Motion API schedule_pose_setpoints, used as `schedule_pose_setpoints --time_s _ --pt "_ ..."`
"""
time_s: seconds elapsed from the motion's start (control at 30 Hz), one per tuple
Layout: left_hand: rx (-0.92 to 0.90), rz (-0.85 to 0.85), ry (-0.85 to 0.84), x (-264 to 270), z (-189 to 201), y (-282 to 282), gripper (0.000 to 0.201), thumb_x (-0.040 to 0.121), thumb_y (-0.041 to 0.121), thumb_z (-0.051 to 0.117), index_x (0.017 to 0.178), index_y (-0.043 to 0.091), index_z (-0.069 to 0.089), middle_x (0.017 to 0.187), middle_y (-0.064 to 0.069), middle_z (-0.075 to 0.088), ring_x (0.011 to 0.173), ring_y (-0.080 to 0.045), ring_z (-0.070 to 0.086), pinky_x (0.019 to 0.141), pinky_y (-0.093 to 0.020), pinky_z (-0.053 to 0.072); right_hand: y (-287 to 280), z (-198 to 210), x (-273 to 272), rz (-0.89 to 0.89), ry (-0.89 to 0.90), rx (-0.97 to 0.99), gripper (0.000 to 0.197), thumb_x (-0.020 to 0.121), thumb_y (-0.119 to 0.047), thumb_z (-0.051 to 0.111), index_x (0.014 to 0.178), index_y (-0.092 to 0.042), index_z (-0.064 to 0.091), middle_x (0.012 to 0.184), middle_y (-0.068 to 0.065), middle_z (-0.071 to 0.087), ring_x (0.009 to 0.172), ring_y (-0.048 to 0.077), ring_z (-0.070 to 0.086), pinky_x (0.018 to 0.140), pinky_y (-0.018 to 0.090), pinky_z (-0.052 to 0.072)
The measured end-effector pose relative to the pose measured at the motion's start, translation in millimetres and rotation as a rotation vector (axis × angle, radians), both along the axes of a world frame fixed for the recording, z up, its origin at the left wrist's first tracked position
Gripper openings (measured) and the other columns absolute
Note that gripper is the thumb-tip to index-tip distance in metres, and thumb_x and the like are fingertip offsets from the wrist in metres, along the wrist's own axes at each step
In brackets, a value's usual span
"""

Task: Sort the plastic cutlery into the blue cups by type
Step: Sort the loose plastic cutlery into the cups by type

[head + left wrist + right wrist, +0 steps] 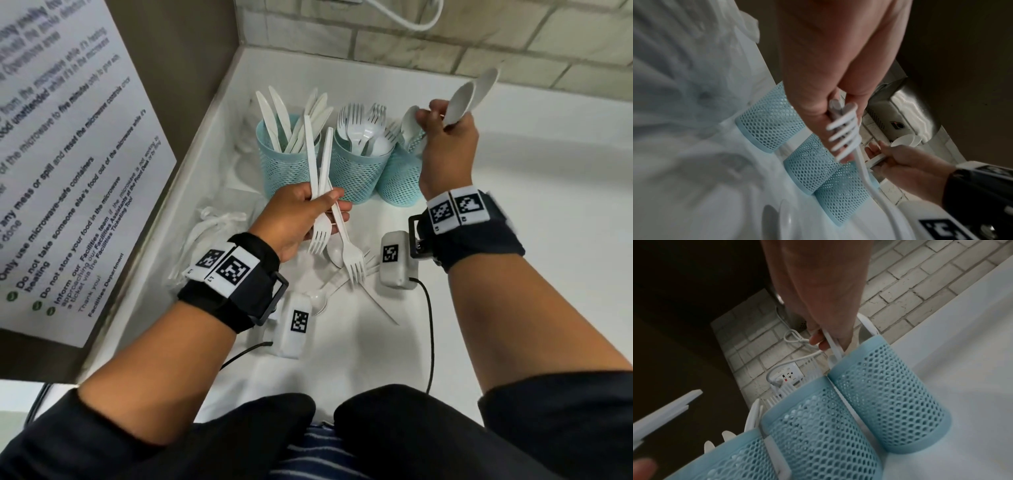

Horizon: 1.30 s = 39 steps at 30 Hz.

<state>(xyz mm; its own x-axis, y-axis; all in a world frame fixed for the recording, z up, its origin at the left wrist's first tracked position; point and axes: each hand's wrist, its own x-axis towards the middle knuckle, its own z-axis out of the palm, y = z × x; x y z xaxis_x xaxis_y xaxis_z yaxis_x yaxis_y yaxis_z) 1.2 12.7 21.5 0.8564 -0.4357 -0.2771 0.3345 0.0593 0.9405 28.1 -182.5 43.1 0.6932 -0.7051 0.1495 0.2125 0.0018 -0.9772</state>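
Matt perforated plastic blue cups [356, 171], smooth white plastic forks [320, 192], a smooth white counter [531, 205], rough brick wall [513, 41].

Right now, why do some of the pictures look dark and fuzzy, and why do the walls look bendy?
Head view: bright and mostly sharp, but the wide lens bends the brick wall and sign. Left wrist view: the left hand is close and the counter smeared. Right wrist view: dim, dark top-left corner, with the blue cups fairly clear.

A pale painted brick wall [428, 44] rises directly behind the smooth white countertop [531, 222]. A white wall socket [788, 375] is set into that brick wall, low near the countertop.
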Motion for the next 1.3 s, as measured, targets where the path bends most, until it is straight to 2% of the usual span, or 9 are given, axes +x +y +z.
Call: schedule_pose_setpoints --time_s 0.13,0.23,0.37,0.43,0.53,0.77,0.97,1.13,1.3 --pt "-0.013 -0.001 0.001 1 -1 2 0.010 0.092 0.013 0.054 0.096 0.012 0.063 0.087 -0.004 0.069 0.071 -0.009 0.069 0.070 -0.026 0.057 -2 -5 -1 -0.032 0.080 -0.127 0.035 0.088 -0.007 0.056 0.118 -0.014 0.040 0.106 0.005 0.054 0.102 0.016 0.054 0.099 0.033 0.046" --pt "-0.032 -0.011 0.024 3 -2 3 0.011 0.092 0.011 0.054 0.097 0.013 0.063 0.084 -0.002 0.070 0.071 -0.009 0.069 0.070 -0.026 0.057 -2 -3 -5 -0.066 0.036 -0.391 0.065 0.087 -0.007 0.058 0.142 -0.006 0.023 0.139 0.011 0.038 0.128 0.017 0.038 0.094 0.006 0.035" --pt "-0.073 0.000 0.053 4 -1 3 0.011 0.091 0.011 0.054 0.094 0.012 0.064 0.078 0.000 0.073 0.070 -0.011 0.070 0.062 -0.023 0.058 6 4 -9 -0.072 -0.018 -0.716 0.046 0.085 -0.015 0.059 0.129 -0.005 0.046 0.124 -0.001 0.051 0.119 0.014 0.049 0.099 0.018 0.035" --pt "-0.098 0.013 0.062 5 -1 3 0.011 0.092 0.011 0.053 0.093 0.011 0.064 0.077 -0.001 0.073 0.070 -0.012 0.070 0.061 -0.022 0.057 16 13 -14 0.110 0.024 -0.644 0.022 0.086 -0.020 0.062 0.100 -0.003 0.064 0.090 -0.001 0.065 0.081 0.007 0.060 0.078 0.021 0.049" --pt "-0.138 0.035 0.070 6 0 4 0.012 0.093 0.010 0.051 0.094 0.008 0.063 0.077 -0.002 0.073 0.071 -0.013 0.070 0.068 -0.024 0.058 28 22 -22 0.411 0.230 -0.652 0.029 0.084 -0.029 0.068 0.073 -0.003 0.064 0.065 0.007 0.062 0.051 0.005 0.054 0.056 0.019 0.047" --pt "-0.185 0.091 0.054 9 1 6 0.014 0.094 0.013 0.049 0.098 0.009 0.062 0.083 0.000 0.071 0.073 -0.009 0.070 0.070 -0.024 0.058 39 19 -31 1.085 1.060 -0.765 0.037 0.080 -0.041 0.066 0.100 -0.010 0.069 0.084 -0.004 0.070 0.081 0.005 0.066 0.081 0.022 0.053" --pt "-0.274 0.167 0.080 11 0 8 0.012 0.093 0.012 0.051 0.098 0.008 0.062 0.083 -0.001 0.072 0.076 -0.013 0.071 0.070 -0.027 0.058 34 2 -34 1.063 0.984 -0.491 0.016 0.085 -0.025 0.064 0.092 -0.011 0.069 0.084 0.006 0.069 0.079 0.017 0.065 0.075 0.028 0.055" --pt "-0.314 0.232 0.110 15 0 11 0.011 0.094 0.014 0.050 0.096 0.010 0.060 0.097 -0.006 0.068 0.089 -0.020 0.068 0.076 -0.032 0.058 25 -2 -33 0.682 0.682 -0.404 0.026 0.088 -0.035 0.061 0.070 -0.017 0.056 0.067 -0.003 0.054 0.069 0.008 0.054 0.072 0.027 0.047" --pt "-0.351 0.248 0.118 15 1 8 0.011 0.093 0.014 0.052 0.094 0.009 0.061 0.094 -0.006 0.070 0.086 -0.021 0.069 0.078 -0.034 0.058 24 -5 -30 0.518 0.472 -0.076 0.022 0.082 -0.019 0.070 0.068 -0.014 0.054 0.059 -0.002 0.050 0.045 0.005 0.043 0.043 0.015 0.038"
